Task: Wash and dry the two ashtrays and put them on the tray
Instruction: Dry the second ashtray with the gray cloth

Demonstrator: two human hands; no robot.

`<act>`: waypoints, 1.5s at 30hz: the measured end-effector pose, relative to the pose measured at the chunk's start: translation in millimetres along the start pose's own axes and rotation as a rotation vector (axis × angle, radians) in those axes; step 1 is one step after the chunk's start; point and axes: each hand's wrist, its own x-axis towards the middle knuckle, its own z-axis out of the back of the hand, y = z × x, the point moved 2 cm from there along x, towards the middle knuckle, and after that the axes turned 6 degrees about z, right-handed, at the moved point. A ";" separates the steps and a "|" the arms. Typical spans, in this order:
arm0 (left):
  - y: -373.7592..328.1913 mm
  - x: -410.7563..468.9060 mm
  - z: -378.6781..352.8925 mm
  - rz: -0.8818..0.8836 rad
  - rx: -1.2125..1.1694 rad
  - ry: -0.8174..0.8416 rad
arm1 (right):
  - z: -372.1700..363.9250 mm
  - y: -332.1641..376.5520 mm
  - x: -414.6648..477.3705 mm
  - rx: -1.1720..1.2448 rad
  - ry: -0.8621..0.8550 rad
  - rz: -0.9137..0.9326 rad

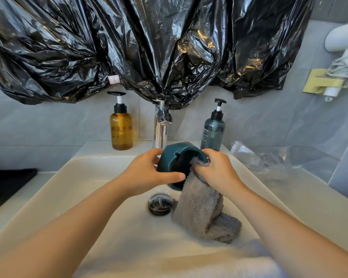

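left hand (147, 173): my fingers wrapped round the teal ashtray (176, 157) – tilted, over the sink (72, 189)
right hand (215, 169): pinching the grey cloth (201, 209) into the bowl, I think
tray: can't tell

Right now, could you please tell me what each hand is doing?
Left hand: closed on the teal ashtray, held tilted over the sink.
Right hand: closed on the grey cloth, pressing it into the ashtray.
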 end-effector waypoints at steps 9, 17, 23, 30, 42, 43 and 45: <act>-1.6 -0.3 -10.2 -0.055 0.000 -0.064 | -8.0 -11.0 1.3 0.027 0.042 -0.098; -4.9 -0.9 -6.7 -0.053 0.182 -0.018 | 1.8 0.6 1.2 -0.287 0.013 0.065; 1.6 1.1 -3.8 0.013 -0.136 -0.126 | -5.1 -9.0 1.6 0.102 0.005 -0.168; -6.0 1.0 -9.8 -0.060 -0.157 -0.136 | -10.8 -8.5 1.1 0.134 -0.010 -0.193; -2.4 -1.6 -4.3 -0.029 -0.026 -0.047 | -0.4 -5.1 0.9 -0.101 0.001 -0.056; -0.8 -1.5 -4.8 0.003 -0.092 -0.051 | -0.9 -8.6 2.0 -0.055 -0.003 -0.093; 2.0 0.7 -6.4 0.041 -0.167 -0.053 | -2.3 -13.4 2.9 0.011 -0.005 -0.161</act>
